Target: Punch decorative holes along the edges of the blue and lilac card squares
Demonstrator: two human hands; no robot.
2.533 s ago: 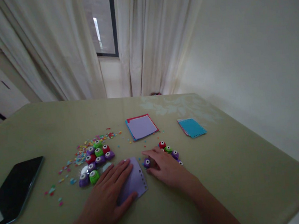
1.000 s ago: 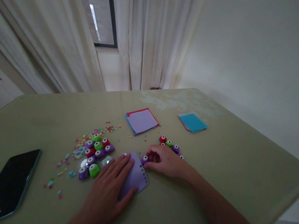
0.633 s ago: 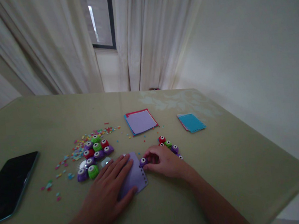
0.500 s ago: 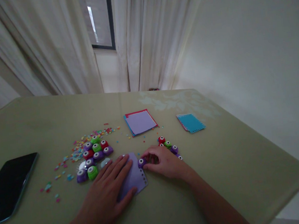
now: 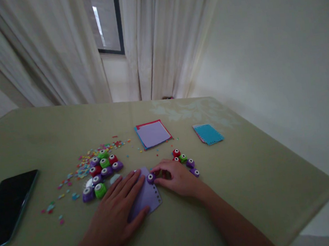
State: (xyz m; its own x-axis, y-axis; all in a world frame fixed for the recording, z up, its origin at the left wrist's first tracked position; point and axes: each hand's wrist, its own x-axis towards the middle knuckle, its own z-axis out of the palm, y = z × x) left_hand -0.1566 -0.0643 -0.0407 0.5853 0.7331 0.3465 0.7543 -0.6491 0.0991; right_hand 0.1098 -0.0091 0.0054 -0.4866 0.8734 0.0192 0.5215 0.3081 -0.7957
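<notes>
My left hand (image 5: 118,212) lies flat with fingers spread on a lilac paper sheet (image 5: 147,197), which has a row of punched holes along its right edge. My right hand (image 5: 174,178) pinches a small purple punch (image 5: 150,177) at the sheet's upper right corner. A few more small punches (image 5: 184,160), red, green and purple, sit just beyond my right hand. A larger cluster of punches (image 5: 101,170) lies left of my left hand.
Coloured paper confetti (image 5: 78,173) is scattered at the left on the olive table (image 5: 246,177). A stack of paper squares (image 5: 153,134) and a blue punched sheet (image 5: 208,133) lie farther back. A dark tablet (image 5: 7,208) rests at the left edge. Curtains hang behind.
My right hand has slid the purple punch leftward onto the lilac sheet's upper right edge. My left hand has stayed flat on the sheet.
</notes>
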